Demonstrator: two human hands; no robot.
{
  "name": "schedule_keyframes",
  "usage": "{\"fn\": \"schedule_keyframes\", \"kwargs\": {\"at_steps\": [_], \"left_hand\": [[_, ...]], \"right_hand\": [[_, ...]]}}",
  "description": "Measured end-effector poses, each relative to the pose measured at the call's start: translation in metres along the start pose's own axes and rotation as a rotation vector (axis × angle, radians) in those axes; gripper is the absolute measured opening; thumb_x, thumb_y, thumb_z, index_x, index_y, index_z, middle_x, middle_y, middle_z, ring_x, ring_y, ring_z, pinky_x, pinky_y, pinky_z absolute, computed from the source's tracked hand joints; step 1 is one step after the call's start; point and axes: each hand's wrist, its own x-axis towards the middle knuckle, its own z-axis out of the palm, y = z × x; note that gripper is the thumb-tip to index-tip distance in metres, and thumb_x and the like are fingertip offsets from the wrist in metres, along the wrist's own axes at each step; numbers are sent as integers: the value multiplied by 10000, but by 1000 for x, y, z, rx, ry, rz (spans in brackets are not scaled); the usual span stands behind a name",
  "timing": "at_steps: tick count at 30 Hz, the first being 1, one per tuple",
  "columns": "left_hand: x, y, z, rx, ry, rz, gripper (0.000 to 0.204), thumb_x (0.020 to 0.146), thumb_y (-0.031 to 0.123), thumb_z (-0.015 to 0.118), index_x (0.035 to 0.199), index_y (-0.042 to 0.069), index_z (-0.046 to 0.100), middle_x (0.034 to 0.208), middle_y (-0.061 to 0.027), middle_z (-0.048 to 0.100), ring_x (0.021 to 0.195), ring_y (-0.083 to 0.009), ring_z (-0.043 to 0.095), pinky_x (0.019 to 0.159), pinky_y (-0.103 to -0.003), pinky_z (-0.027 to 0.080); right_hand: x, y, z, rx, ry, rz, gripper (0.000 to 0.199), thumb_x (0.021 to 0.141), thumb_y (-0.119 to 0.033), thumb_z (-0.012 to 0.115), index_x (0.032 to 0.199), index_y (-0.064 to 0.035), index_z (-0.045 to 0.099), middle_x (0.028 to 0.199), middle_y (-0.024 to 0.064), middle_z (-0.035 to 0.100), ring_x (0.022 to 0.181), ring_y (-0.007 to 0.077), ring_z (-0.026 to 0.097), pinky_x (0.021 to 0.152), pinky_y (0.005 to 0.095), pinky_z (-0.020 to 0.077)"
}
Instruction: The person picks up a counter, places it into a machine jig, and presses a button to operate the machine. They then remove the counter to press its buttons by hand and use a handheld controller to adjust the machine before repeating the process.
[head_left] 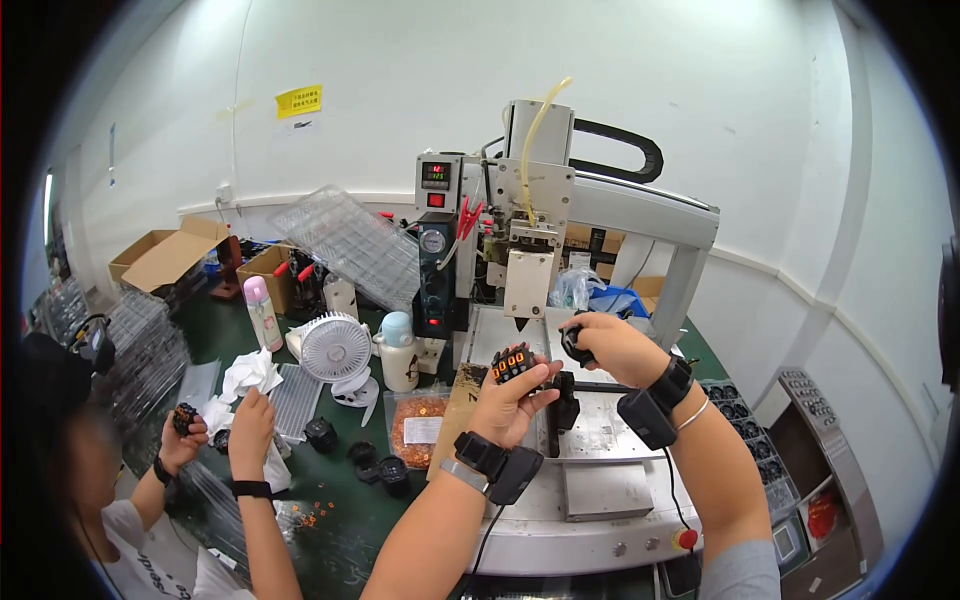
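Note:
My left hand (508, 408) is closed around a small black part with a row of orange digits (512, 364), digits facing up. It is in front of the machine's bed. My right hand (625, 350) is closed on a rounded black piece (576, 344), just right of the machine's pointed head (525, 290). Most of that piece is hidden by the fingers, so its kind does not show. Below and between my hands, a black fixture (564, 402) stands on the metal bed (620, 425). Both my wrists wear black strapped units with cables.
At left a co-worker holds a similar black part (184, 419). On the green table are a white fan (336, 348), bottles (398, 352), a bag of orange pieces (416, 428) and loose black parts (393, 474). Trays of black parts (745, 430) and a red button (685, 539) are at right.

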Motion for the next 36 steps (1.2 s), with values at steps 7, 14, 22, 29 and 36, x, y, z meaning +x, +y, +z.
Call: {"fn": "schedule_keyframes", "kwargs": {"at_steps": [7,14,22,29,36], "left_hand": [[3,2,-4,52,45,87,382,762,-69,609,1075,103,473,988,-73,562,1038,-262,569,689,-319,573],[-4,-3,3,135,66,239,527,693,-121,656,1124,67,419,1005,-91,535,1005,-254,575,814,-346,520],[-6,-6,5,143,79,307,549,679,-130,663,1130,56,411,976,-105,546,991,-244,579,847,-347,493],[-2,-5,5,80,103,395,506,723,-123,617,1143,47,392,963,-117,554,948,-258,595,797,-352,516],[-13,0,9,181,113,344,460,763,-53,608,1149,81,399,990,-102,532,745,-244,644,485,-265,521]], "right_hand": [[7,-7,10,-79,-182,701,247,677,-156,536,794,26,655,772,230,615,690,365,596,659,382,492],[14,-27,37,-225,-390,591,236,712,-201,547,683,17,632,713,224,605,695,381,589,645,430,482],[7,-35,55,-185,-553,634,241,745,-221,539,785,-8,645,841,213,617,789,352,601,689,431,476],[-7,-20,85,-307,-158,497,455,852,-370,438,1138,-26,514,1209,215,433,1121,355,405,903,423,353],[-25,-82,-86,783,148,731,356,941,-320,410,1135,-35,496,1075,50,516,1004,138,467,875,329,393]]}}
